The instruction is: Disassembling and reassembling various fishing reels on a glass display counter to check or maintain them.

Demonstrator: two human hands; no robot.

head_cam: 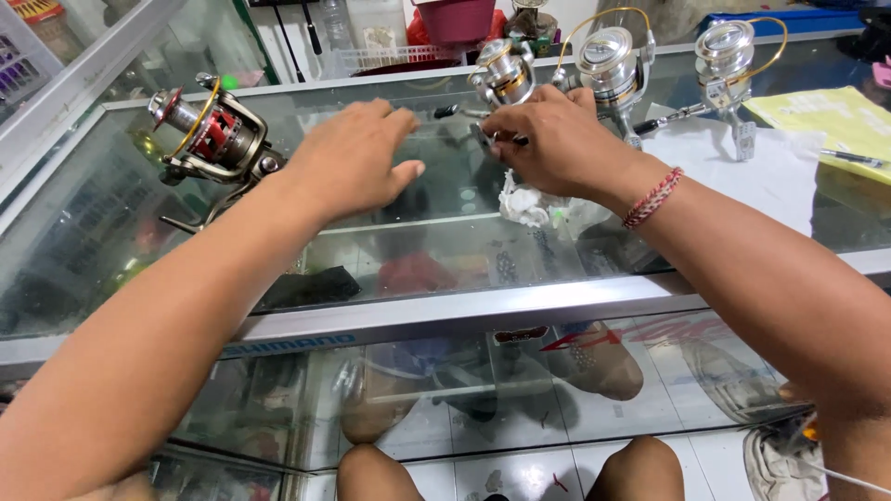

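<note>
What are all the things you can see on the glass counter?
red fishing reel: 1, red and grey, counter left
silver fishing reels: 3, silver and gold, counter back
white cloth: 1, white, under right hand
white paper: 1, counter right
yellow paper: 1, far right
pen: 1, dark, on yellow paper
glass counter: 1, metal-edged
left hand: 1, flat on glass
right hand: 1, red wristband, at the middle reel

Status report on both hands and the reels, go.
Left hand flat on glass counter, empty. Right hand at silver-gold reel, grip unclear. Crumpled white cloth under the wrist; red reel sits left.
</note>
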